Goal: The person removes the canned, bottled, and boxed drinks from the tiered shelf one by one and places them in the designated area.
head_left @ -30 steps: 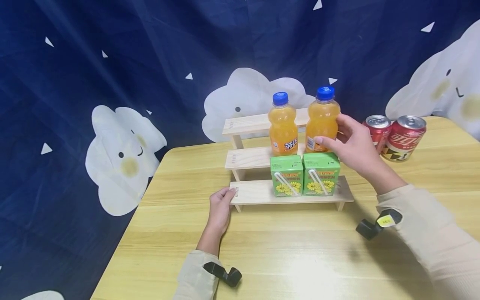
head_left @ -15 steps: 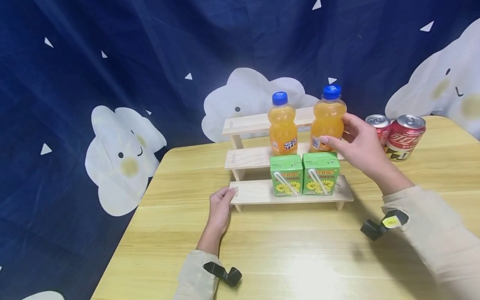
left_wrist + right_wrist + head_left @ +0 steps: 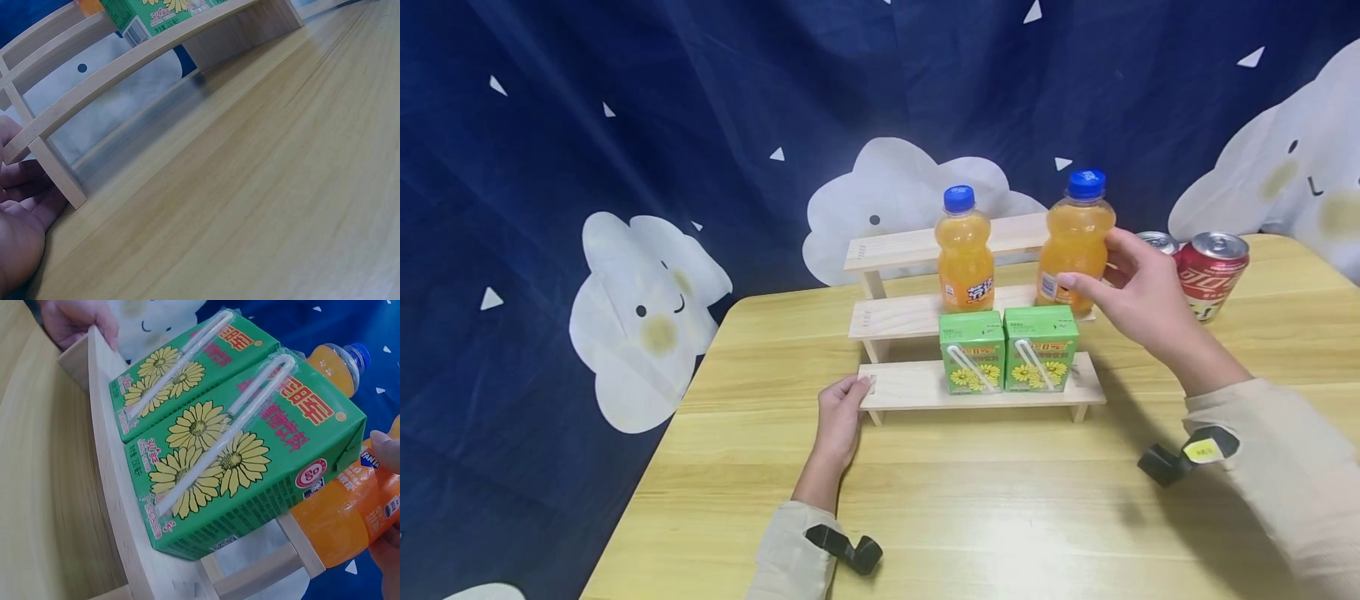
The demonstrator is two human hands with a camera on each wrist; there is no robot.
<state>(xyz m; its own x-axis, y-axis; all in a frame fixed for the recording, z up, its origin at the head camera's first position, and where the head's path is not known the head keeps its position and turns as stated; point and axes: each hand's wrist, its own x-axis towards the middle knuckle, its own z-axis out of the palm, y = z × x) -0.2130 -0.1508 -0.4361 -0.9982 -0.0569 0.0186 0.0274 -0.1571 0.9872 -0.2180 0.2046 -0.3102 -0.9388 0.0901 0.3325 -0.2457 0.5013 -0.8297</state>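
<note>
My right hand point(image 3: 1146, 287) grips an orange soda bottle point(image 3: 1078, 237) with a blue cap, thumb on the label side. The bottle is upright at the right end of the middle step of a three-step wooden rack point(image 3: 904, 385). A second orange soda bottle point(image 3: 965, 262) stands to its left on that step. On the lowest step, two green drink cartons point(image 3: 972, 354) with white straws stand side by side. My left hand point(image 3: 840, 421) pinches the left end of the lowest step, thumb on top. In the left wrist view, fingers point(image 3: 31, 187) lie beneath that end.
Two red cola cans point(image 3: 1213, 271) stand on the wooden table point(image 3: 962, 500) at the right, one partly hidden behind my right hand. A dark blue curtain point(image 3: 760, 75) with white clouds hangs behind the table.
My right hand has moved the gripped bottle to the right along the middle step, widening the gap to the other bottle. My left hand has stayed on the rack.
</note>
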